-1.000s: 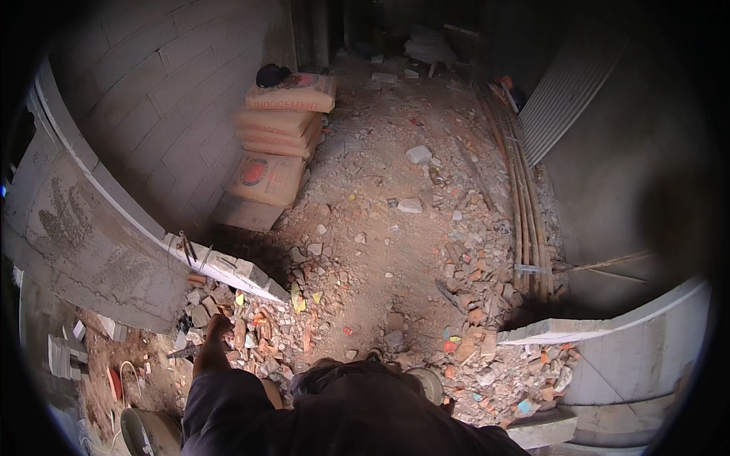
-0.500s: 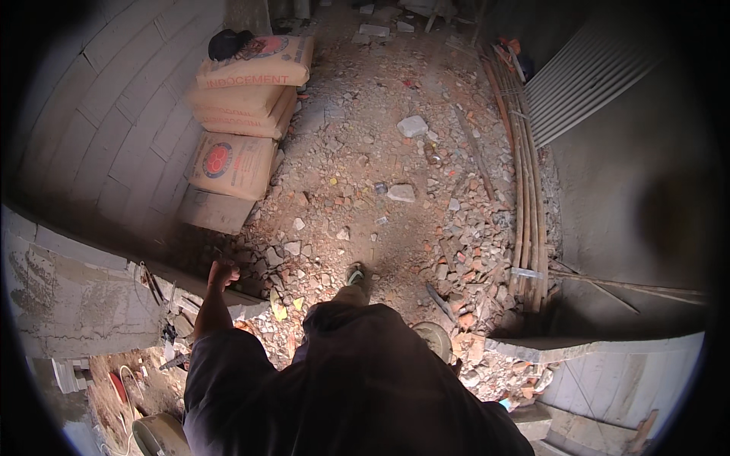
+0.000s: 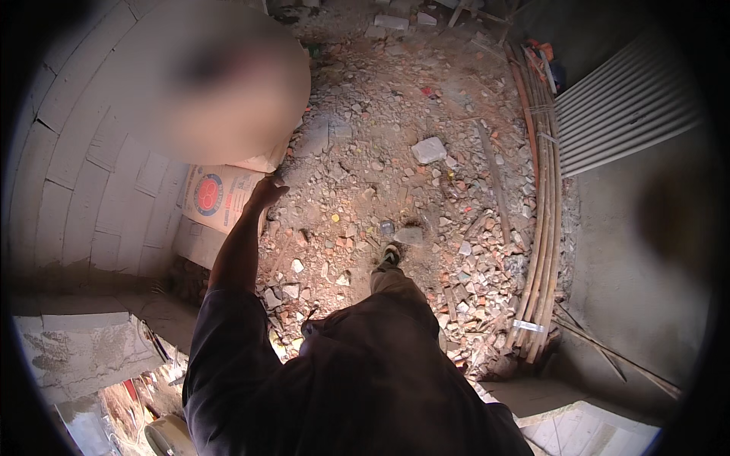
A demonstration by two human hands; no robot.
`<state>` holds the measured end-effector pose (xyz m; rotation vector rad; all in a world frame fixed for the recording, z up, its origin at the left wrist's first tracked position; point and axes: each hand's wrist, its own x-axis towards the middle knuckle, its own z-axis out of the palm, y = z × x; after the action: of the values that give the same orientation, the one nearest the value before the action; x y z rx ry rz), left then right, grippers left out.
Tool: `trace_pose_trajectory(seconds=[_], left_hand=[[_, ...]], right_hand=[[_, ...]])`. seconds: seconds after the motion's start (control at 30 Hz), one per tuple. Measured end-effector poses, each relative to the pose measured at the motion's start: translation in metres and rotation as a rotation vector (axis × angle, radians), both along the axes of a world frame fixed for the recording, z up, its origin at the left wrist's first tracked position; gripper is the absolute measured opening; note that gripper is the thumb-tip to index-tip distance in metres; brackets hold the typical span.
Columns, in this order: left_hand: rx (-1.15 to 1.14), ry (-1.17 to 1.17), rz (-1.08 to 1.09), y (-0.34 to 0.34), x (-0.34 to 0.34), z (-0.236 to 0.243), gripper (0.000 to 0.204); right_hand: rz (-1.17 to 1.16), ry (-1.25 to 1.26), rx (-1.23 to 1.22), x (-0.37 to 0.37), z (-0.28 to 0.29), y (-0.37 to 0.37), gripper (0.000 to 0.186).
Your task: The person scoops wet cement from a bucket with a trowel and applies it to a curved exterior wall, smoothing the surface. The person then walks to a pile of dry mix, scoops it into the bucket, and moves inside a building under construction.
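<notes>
My left hand (image 3: 266, 191) reaches forward at the end of an outstretched arm, over the right side of the lowest cement sack (image 3: 220, 196). Its thumb stands apart from loosely bent fingers, and nothing shows in it. Whether it touches the sack I cannot tell. The sack is brown paper with a round red and blue mark. Above it a round blur covers most of the stack, leaving a corner of another sack (image 3: 268, 158) showing. My right hand is out of sight beside my dark shirt. One foot in a sandal (image 3: 391, 254) is forward on the rubble.
Broken brick and stones cover the ground, with a pale block (image 3: 430, 150) ahead. Along the right lie tied long poles (image 3: 544, 228), beside a corrugated sheet (image 3: 631, 114) against the wall. A block wall (image 3: 91, 190) rises at left. A bucket (image 3: 169, 435) stands at lower left.
I have moved forward, nearer the sacks. My left hand has swung forward and up from low beside the wall edge to the sack stack. A blur now hides the upper sacks.
</notes>
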<state>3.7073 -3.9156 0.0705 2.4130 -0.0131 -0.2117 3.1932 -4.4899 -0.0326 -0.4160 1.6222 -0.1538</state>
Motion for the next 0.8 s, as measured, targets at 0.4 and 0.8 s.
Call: trace_pose_trajectory(seconds=[0.4,0.8], left_hand=[[-0.112,0.509,0.143,-0.037,0.165,-0.038,0.026],[-0.263,1.010,0.079,-0.129,0.354,-0.116,0.033]], right_hand=[[0.151,0.003,0.053,0.241,-0.016,-0.077,0.085],[0.116,-0.026,-0.021,0.607,-0.012,-0.138,0.079]])
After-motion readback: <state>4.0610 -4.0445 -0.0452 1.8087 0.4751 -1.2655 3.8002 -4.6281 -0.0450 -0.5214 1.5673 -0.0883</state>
